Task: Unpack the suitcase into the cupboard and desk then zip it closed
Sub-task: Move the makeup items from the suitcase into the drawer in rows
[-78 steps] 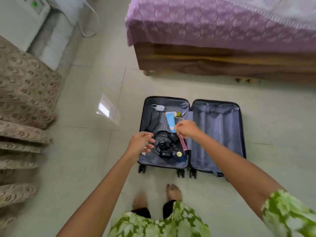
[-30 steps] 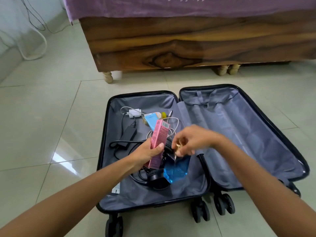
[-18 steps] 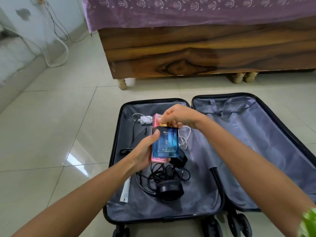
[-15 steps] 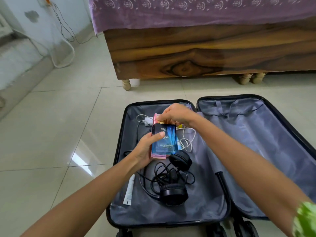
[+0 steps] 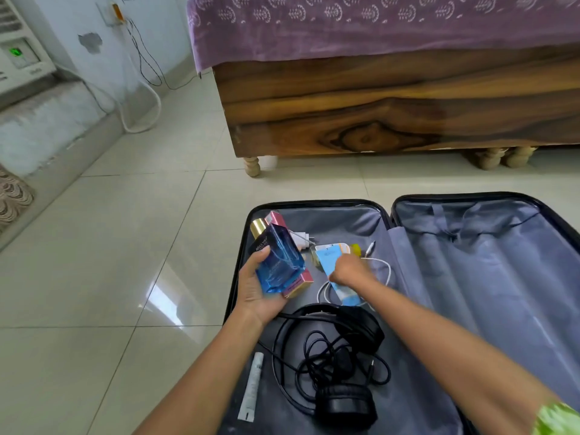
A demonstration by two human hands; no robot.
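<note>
In the left half of the open suitcase (image 5: 317, 215), my right hand (image 5: 350, 270) is down on the light blue tube (image 5: 329, 262), fingers curled over its middle, and I judge I'm closing on it to lift it out. My left hand (image 5: 260, 290) grips the blue perfume bottle (image 5: 279, 265) stacked on the pink box (image 5: 296, 282), held above the suitcase's left edge.

The tube lies flat on the lining, its long axis running from far-left to near-right; which end carries the cap I cannot tell. The white cable (image 5: 381, 265) loops just beside it and partly under my hand, so I should pinch the tube alone and lift straight up, or the cable comes along. The bottle's gold cap (image 5: 259, 227) points far and slightly left, the box's long axis lying the same way. My left hand is full, so adding the tube calls for a firm thumb. The black headphones (image 5: 342, 372) and the white tube (image 5: 251, 387) wait nearer me.
</note>
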